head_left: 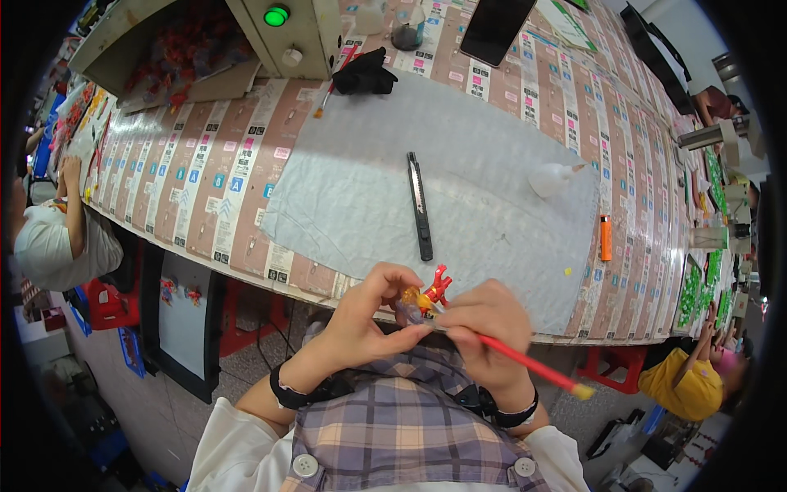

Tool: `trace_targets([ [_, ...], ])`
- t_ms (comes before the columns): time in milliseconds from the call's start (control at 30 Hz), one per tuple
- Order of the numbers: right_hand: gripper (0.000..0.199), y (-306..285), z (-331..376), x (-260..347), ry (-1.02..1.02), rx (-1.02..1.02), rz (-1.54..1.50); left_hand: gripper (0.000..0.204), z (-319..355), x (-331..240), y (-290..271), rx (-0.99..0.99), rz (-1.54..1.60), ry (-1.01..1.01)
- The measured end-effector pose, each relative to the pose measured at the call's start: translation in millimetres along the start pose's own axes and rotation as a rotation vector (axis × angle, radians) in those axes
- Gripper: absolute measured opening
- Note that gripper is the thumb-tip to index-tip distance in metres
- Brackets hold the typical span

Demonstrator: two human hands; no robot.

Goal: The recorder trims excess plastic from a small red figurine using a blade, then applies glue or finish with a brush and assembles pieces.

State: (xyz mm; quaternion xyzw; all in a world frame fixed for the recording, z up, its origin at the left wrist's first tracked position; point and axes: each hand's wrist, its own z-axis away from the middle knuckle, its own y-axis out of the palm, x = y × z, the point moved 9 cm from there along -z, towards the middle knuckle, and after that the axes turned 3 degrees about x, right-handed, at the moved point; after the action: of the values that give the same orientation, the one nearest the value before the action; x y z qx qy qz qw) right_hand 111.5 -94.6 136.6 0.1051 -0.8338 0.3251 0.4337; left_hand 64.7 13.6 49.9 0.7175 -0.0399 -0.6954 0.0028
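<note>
My left hand (369, 316) pinches a small plastic figurine (412, 305) with purple, yellow and red parts, close to my body at the table's front edge. Its red branching part (438, 284) sticks up between my two hands. Closed around a thin red-handled brush (525, 357) is my right hand (492, 324). The brush's inner end is at the figurine, largely covered by my fingers; its yellowish outer end points to the lower right. Just beyond the hands, a black utility knife (420, 205) lies on a pale grey-blue cloth (344, 189).
On the cloth's right stands a white squeeze bottle (553, 179), with an orange lighter (606, 238) beyond its edge. At the back are a black cloth (366, 72), another brush (326, 97) and a dark phone (497, 29). A metal machine (287, 37) with a green light fills the back left.
</note>
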Motion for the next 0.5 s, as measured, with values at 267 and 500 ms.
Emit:
trace_targets([
  [267, 0.01, -16.6, 29.8, -45.6, 0.521, -0.255, -0.279, 0.043, 3.5, 20.1, 8.6, 0.051, 0.531, -0.219],
  [500, 0.014, 13.3, 38.3, -63.1, 0.678, -0.026, -0.392, 0.039, 2.8, 19.4, 11.0, 0.106, 0.725, -0.167],
])
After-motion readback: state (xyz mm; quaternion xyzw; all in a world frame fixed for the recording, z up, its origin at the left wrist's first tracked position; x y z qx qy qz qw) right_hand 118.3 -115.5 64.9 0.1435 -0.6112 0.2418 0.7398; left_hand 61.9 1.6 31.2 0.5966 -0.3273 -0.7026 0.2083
